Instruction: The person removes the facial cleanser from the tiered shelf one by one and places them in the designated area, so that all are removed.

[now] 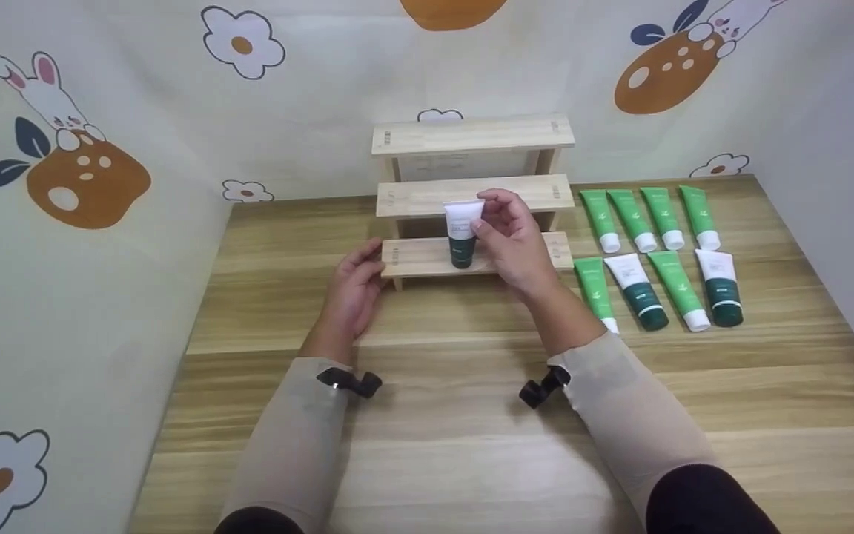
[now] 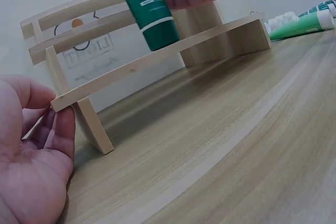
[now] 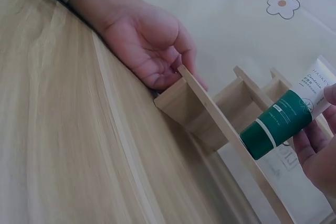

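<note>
In the head view a three-step wooden display stand (image 1: 418, 257) stands at the back of the table. My right hand (image 1: 520, 248) pinches a white and dark green squeeze tube (image 1: 461, 236) by its white upper part. The tube is upright, cap down, with the cap right at the top of the lowest step. My left hand (image 1: 353, 293) grips the left end of that step; in the left wrist view, the thumb lies over the board's corner (image 2: 65, 99) and the fingers lie below it. Both wrist views show the green lower part of the tube (image 3: 278, 124).
Right of the stand lie two rows of tubes: several bright green tubes (image 1: 662, 215) with white caps, and two white and dark green tubes (image 1: 720, 285). A patterned cloth backdrop (image 1: 308, 111) rises behind the stand and along the left. Wood-grain tabletop (image 1: 427, 415) stretches in front.
</note>
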Action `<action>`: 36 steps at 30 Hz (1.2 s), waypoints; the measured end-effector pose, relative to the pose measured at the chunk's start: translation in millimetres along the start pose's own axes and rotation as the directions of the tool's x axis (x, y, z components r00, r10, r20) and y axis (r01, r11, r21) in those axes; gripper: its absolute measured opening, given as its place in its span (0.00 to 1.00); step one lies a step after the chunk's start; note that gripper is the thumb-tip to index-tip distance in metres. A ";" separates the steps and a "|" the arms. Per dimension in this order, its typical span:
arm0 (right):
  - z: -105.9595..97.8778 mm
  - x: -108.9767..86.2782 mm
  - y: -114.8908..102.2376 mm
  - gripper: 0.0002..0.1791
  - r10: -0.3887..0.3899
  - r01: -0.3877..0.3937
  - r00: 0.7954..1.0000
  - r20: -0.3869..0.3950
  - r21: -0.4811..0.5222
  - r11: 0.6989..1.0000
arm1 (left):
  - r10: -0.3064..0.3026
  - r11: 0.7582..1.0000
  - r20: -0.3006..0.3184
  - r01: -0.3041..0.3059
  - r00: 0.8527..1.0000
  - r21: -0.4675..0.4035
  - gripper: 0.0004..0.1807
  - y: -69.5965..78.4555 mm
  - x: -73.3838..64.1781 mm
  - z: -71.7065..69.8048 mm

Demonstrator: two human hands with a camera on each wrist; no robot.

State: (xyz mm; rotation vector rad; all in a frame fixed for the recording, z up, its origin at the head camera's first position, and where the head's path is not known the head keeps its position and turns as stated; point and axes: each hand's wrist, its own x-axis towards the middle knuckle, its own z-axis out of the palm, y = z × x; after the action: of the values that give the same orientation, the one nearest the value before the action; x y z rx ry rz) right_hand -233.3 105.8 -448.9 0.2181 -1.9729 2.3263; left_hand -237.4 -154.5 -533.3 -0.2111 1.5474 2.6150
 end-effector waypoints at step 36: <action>-128.2 0.4 -18.4 0.24 -0.025 0.019 0.984 -0.177 -0.034 0.999 | 0.014 1.000 0.006 -0.014 1.000 -0.013 0.32 -2.0 1.9 0.4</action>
State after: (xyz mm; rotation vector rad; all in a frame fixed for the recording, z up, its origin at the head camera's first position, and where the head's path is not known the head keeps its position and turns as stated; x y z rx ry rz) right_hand -237.8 235.2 -451.3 0.0288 -1.9105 2.2134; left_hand -239.0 -153.2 -535.2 -0.1944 1.5357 2.6349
